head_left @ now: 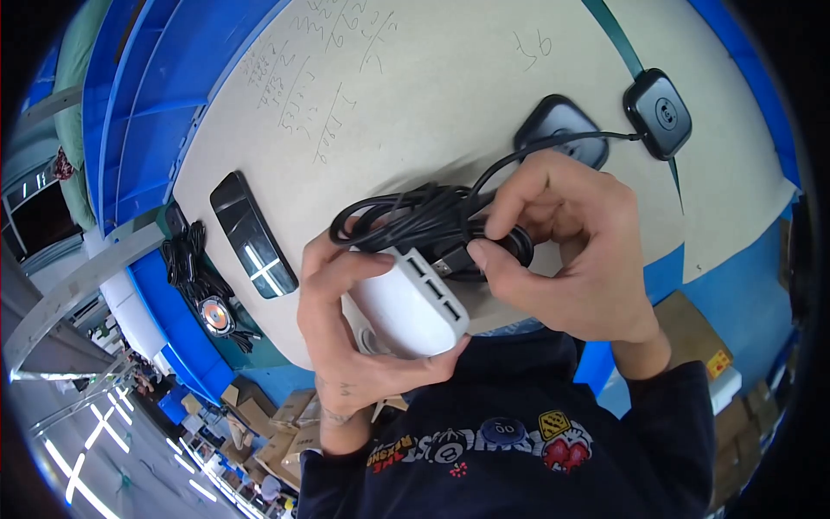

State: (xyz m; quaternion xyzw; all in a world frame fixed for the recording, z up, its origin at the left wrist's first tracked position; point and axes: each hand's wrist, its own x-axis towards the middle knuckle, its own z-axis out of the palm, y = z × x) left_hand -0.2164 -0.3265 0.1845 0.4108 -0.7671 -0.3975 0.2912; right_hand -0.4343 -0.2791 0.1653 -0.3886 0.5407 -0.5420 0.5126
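My left hand [341, 342] is closed around a white USB charger block [402, 307], whose row of USB sockets faces right toward my other hand. Just beyond the block is a bundled black cable [415, 216], touching the left fingers. With thumb and forefinger bent together, my right hand [592, 251] grips the cable beside its black USB plug [454, 258]. The plug's metal end is close to the sockets; a gap between them still shows. A cable strand runs right to a rounded square black pad [659, 112]. A second such pad [566, 125] lies partly behind the strand and right hand.
A dark phone [253, 233] lies on the marked, pale tabletop [415, 95] to the left. Further left, a blue tray [160, 294] sits near bundled black cables [186, 259] and a round disc-like piece [216, 316]. Cardboard boxes [692, 337] stand below at right.
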